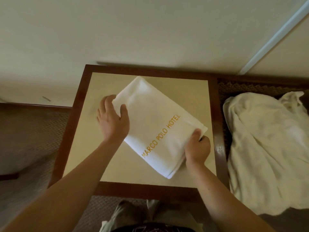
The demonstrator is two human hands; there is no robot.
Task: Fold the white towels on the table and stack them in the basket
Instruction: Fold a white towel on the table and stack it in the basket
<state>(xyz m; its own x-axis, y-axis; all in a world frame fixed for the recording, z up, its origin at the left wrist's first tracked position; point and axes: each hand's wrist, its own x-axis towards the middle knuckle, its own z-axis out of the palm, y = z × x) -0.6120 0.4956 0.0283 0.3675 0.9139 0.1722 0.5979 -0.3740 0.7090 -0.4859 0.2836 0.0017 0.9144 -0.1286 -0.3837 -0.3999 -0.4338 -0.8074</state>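
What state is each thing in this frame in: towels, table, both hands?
Folded towel: folded into a rectangle, lying askew on the table, gold lettering up.
Loose towels: unfolded, heaped right of the table.
Table: bears only the folded towel.
Left hand: gripping the towel's left edge.
Right hand: pinching the towel's right corner.

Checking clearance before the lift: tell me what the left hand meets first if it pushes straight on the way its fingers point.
Probably nothing soon: the left hand, gripping the folded towel, points across bare table toward the wall.

Folded towel on the table

Folded towel (150, 121) sits mid-table (192, 91); loose towel pile (267, 148) lies to the table's right.
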